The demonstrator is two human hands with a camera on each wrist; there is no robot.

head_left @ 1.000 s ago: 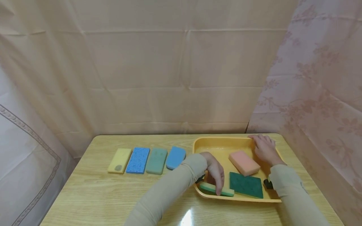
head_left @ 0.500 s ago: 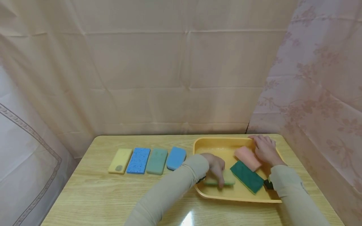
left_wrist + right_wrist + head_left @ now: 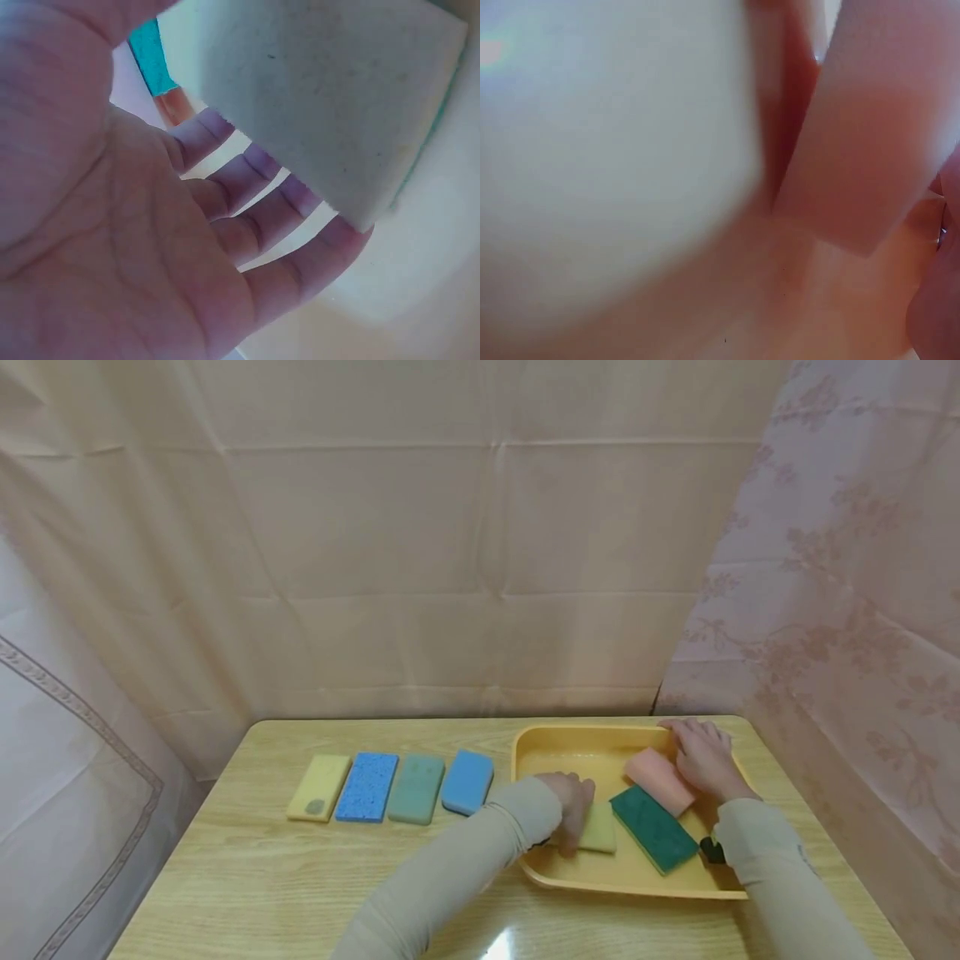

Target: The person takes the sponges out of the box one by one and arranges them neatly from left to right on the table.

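In the head view my left hand (image 3: 572,806) is inside the yellow tray (image 3: 577,737), at its left side. It holds a pale yellow sponge (image 3: 600,829) with a green underside. In the left wrist view the fingertips (image 3: 255,161) go behind the edge of that sponge (image 3: 322,105), and the thumb lies at the top. My right hand (image 3: 705,758) grips the far right rim of the tray. A pink sponge (image 3: 660,781) lies tilted beside it. Next to that, a sponge with a dark green face (image 3: 654,829) lies between the hands.
Left of the tray a row lies on the wooden table (image 3: 300,877): a yellow sponge (image 3: 318,787), a speckled blue sponge (image 3: 367,787), a green sponge (image 3: 416,788) and a blue sponge (image 3: 468,781). Curtains hang behind and at both sides.
My left hand has lifted the yellow-green sponge from the tray's near edge and turned it flatter. The dark green and pink sponges have shifted and rotated rightward. The right hand stays put.
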